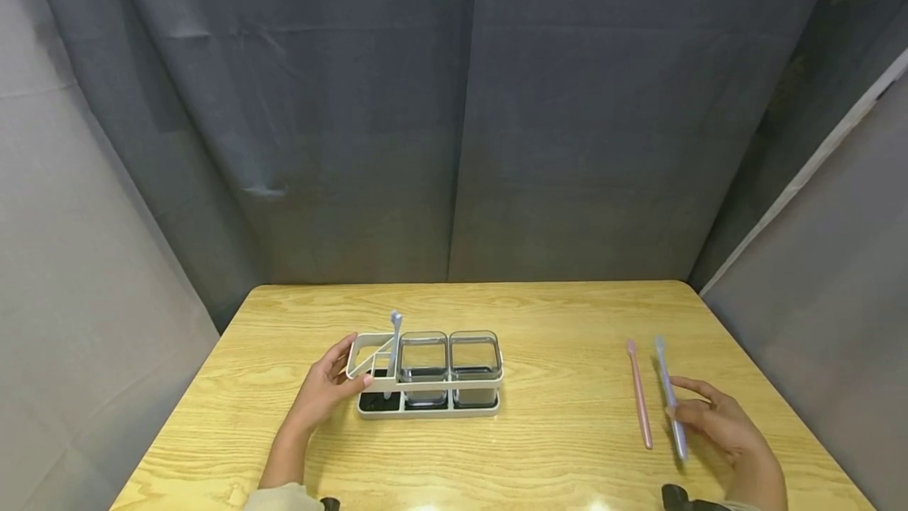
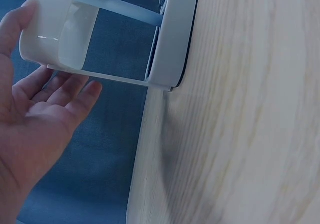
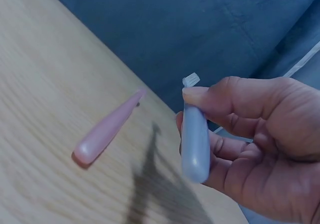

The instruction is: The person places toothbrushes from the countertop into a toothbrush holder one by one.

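Note:
My left hand [image 1: 319, 395] grips the left end of a white toothbrush holder [image 1: 429, 414], thumb at the front and fingers at the back. In its left section stands a light blue toothbrush [image 1: 395, 341], bristles up. Two clear square cups [image 1: 424, 397] fill the other sections. On the right, my right hand [image 1: 720, 420] pinches a second light blue toothbrush [image 3: 195, 146] between thumb and fingers. This brush is raised off the wood, casting a shadow in the right wrist view. A pink toothbrush [image 1: 641, 400] lies on the table to its left.
The wooden table [image 1: 560, 337] has rounded far corners. Dark grey curtains [image 1: 355, 117] hang behind it, with lighter cloth panels [image 1: 837, 259] at both sides. Wood surface lies between the holder and the pink toothbrush.

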